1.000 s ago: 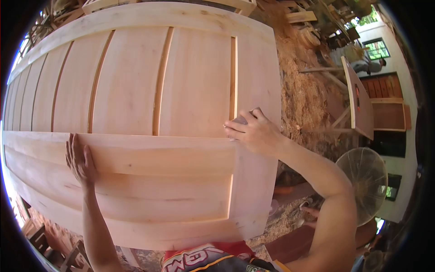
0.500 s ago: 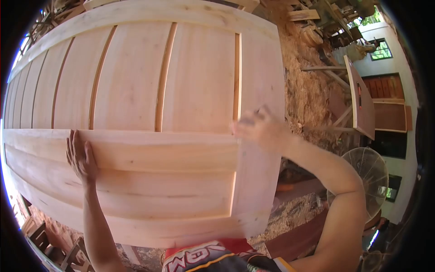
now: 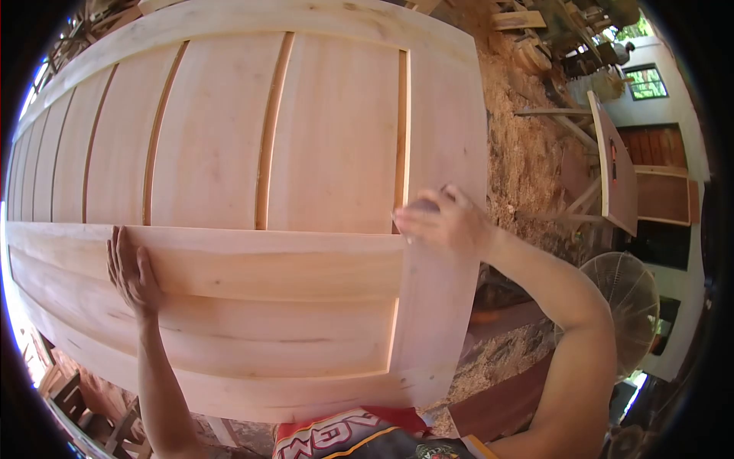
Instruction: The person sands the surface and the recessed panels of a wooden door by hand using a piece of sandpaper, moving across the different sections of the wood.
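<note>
A large bare-wood panelled door [image 3: 459, 99] lies flat before me, with grooved panels on its far side and a wide rail running across it. My left hand [image 3: 134, 271] rests flat on that rail, palm down, fingers stretched over its far edge, holding nothing. At the corner where the rail meets the door's right end piece, my right hand [image 3: 451, 226] presses a small dark piece of sandpaper [image 3: 423, 206] against the wood. Its fingers are bent over the sandpaper and slightly smeared by motion.
Sawdust and shavings [image 3: 520, 176] cover the ground to the right. A board on trestle legs [image 3: 613, 164] stands beyond it. A round fan [image 3: 623, 298] is near my right elbow. Wooden frames [image 3: 88, 409] sit at the lower left, and scrap timber lies at the upper right.
My right hand has shifted slightly while staying at the same corner, with the sandpaper still in it. The left hand stays on the rail. The view has tilted slightly.
</note>
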### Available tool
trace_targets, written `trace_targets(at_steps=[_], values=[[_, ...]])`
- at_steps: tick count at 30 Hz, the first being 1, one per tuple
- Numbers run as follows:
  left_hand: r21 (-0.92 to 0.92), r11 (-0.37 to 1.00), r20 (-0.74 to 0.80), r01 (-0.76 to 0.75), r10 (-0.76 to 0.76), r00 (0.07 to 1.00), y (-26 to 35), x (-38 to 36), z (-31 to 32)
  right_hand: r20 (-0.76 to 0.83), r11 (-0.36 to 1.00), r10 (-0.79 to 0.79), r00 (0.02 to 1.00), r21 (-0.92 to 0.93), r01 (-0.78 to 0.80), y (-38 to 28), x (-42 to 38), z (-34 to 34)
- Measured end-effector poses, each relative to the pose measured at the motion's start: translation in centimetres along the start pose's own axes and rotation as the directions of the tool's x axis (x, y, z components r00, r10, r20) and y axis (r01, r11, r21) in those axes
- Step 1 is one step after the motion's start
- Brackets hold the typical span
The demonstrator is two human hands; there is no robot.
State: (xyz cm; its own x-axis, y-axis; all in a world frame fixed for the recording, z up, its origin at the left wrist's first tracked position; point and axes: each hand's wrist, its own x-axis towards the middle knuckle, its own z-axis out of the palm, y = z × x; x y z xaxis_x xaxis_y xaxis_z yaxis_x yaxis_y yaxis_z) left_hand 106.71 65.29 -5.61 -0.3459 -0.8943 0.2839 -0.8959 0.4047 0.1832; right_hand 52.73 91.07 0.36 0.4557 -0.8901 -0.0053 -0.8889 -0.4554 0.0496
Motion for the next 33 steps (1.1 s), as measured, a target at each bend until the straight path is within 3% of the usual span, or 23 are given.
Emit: trace_targets(at_steps=[1,3,8,11,12,15,18,21,24,27,30,33], values=[[0.005,1.0,-0.001,-0.006,0.006,1.0,0.0,0.2,0.2,0.001,0.999,0.002,1.0,-0.051,-0.002,1.3,0.7,-0.1],[0.016,1.0,0.004,-0.011,0.011,1.0,-0.7,0.0,0.3,-0.014,0.974,0.221,0.975,-0.055,-0.221,5.2,3.4,0.1],[-0.003,1.0,-0.01,-0.025,0.025,1.0,-0.9,-0.4,0.5,-0.145,0.915,0.375,0.915,-0.099,-0.391,13.2,7.7,3.0],[0.003,1.0,-0.016,-0.007,0.007,1.0,-0.3,0.1,0.3,-0.037,0.964,0.206,0.978,-0.167,-0.209,8.1,4.8,1.2],[0.01,1.0,-0.005,-0.001,0.001,1.0,-0.1,0.0,0.1,-0.008,0.959,0.281,0.96,-0.041,-0.282,7.8,4.6,0.9],[0.013,1.0,0.007,0.009,-0.009,1.0,-0.4,-0.1,0.2,0.067,0.899,0.43,0.901,-0.126,-0.419,13.0,7.7,0.7],[-0.031,0.998,-0.003,-0.051,0.051,0.999,-0.4,0.1,-0.1,0.044,0.868,0.46,0.887,-0.232,-0.439,19.6,11.7,0.9],[-0.002,1.0,0.004,-0.023,0.023,1.0,-0.5,-0.1,0.0,-0.084,0.814,0.504,0.86,-0.286,-0.505,19.8,12.1,1.7],[0.001,1.0,0.002,-0.008,0.008,1.0,-0.5,-0.1,0.1,0.031,0.896,0.413,0.91,-0.192,-0.4,17.7,10.5,1.8],[-0.01,1.0,0.001,-0.026,0.026,1.0,-0.2,-0.1,-0.1,0.005,0.846,0.486,0.874,-0.254,-0.469,20.9,13.0,1.8],[-0.016,1.0,-0.009,-0.022,0.022,1.0,-0.1,-0.1,-0.2,-0.124,0.823,0.476,0.871,-0.286,-0.491,19.7,12.0,2.7],[-0.02,1.0,0.003,-0.006,0.006,1.0,-0.3,-0.1,-0.1,-0.041,0.854,0.492,0.87,-0.172,-0.491,18.8,11.8,1.4]])
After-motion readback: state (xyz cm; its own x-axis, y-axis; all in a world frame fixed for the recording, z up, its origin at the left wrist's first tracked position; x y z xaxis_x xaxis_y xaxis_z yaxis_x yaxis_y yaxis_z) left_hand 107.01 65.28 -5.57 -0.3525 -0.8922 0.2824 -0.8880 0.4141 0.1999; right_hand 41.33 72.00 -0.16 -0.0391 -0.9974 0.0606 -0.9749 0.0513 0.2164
